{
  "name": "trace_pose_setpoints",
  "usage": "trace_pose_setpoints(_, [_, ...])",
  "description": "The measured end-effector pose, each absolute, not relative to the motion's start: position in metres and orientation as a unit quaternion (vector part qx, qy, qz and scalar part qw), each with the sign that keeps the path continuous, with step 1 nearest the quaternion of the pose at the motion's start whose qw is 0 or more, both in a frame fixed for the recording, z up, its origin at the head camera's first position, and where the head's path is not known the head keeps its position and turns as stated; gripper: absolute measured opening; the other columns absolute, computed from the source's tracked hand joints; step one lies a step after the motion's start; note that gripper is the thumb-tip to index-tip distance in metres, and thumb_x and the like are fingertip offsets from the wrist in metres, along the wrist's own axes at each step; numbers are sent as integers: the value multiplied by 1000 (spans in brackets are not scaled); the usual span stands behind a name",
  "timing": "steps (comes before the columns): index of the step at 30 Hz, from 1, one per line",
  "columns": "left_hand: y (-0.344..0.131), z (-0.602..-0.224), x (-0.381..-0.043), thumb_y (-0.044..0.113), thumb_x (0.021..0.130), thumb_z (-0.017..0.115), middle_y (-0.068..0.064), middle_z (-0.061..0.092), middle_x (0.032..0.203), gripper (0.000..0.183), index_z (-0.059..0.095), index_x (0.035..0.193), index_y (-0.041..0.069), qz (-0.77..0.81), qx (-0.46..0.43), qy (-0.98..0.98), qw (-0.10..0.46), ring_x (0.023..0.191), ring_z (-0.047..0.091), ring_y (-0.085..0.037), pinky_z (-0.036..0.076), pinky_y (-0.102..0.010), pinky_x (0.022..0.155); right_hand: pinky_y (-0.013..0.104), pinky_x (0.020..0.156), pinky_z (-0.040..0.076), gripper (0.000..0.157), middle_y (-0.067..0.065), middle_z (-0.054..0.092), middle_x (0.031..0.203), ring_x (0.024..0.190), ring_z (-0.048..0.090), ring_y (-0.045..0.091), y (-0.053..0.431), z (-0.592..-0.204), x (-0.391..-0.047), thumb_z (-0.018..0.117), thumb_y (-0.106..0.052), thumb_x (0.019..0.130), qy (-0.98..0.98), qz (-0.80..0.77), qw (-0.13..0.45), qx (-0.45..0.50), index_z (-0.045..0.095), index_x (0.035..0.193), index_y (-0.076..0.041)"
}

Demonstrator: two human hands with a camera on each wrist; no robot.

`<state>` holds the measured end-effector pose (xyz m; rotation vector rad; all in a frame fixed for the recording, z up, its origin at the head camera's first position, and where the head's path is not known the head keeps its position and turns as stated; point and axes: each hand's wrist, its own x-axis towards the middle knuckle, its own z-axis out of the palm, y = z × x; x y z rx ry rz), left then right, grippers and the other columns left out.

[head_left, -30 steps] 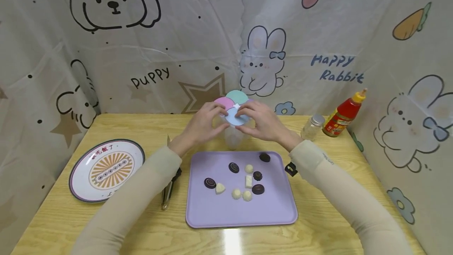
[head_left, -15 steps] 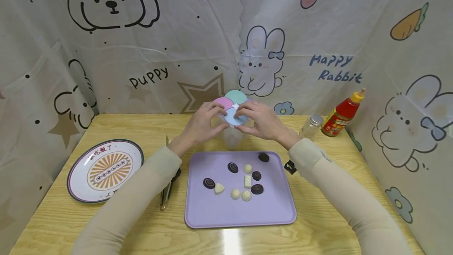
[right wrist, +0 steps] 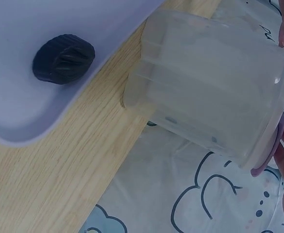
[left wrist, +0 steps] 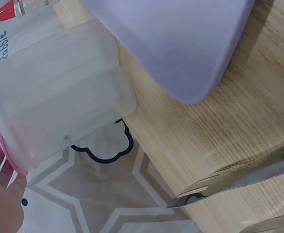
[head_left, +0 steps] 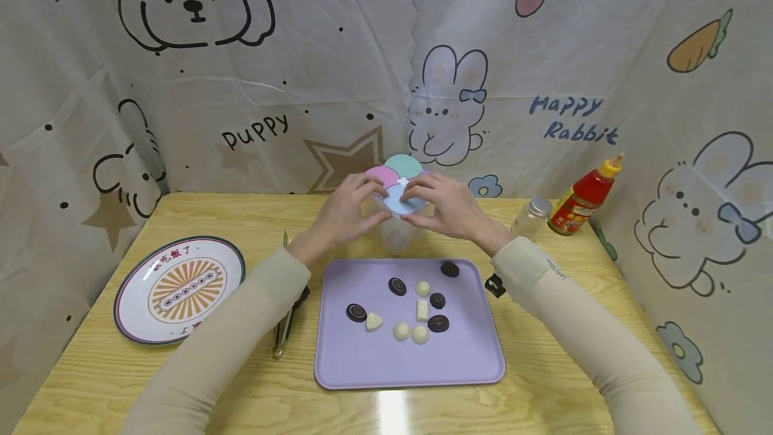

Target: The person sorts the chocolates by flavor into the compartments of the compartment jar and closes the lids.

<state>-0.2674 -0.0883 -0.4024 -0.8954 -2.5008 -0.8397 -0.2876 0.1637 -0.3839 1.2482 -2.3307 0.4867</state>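
Beyond the tray stands a translucent plastic canister (head_left: 395,237), which the left wrist view shows as a clear frosted body (left wrist: 64,92) with rounded lobes. On its top is a flower-shaped lid (head_left: 402,166) with pink, mint, blue and purple petals round a small white star. My left hand (head_left: 349,212) grips the lid's left side, thumb at the near edge and fingertips on top. From the right, my right hand (head_left: 448,208) holds it the same way. In the right wrist view the purple petal (right wrist: 270,153) juts past the canister's rim, close to my fingers.
A lilac tray (head_left: 356,361) with several dark and white chocolates lies in front. Left are metal tongs (head_left: 282,331), partly under my sleeve, and an oval plate (head_left: 135,304). Back right stand a glass jar (head_left: 531,217) and a red sauce bottle (head_left: 586,197). Patterned cloth walls surround the table.
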Motion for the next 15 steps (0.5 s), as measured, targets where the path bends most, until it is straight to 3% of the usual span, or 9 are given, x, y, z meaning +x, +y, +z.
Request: trace_pose_setpoints(15, [-88, -399, -268, 28, 89, 86, -12, 67, 134, 48, 66, 128, 7, -294, -302, -893, 158, 128, 59, -32, 50, -46, 112, 36, 78, 62, 19, 7, 77, 111, 93, 74, 22, 164, -372, -286, 82, -22, 92, -854, 242, 189, 421, 79, 107, -11])
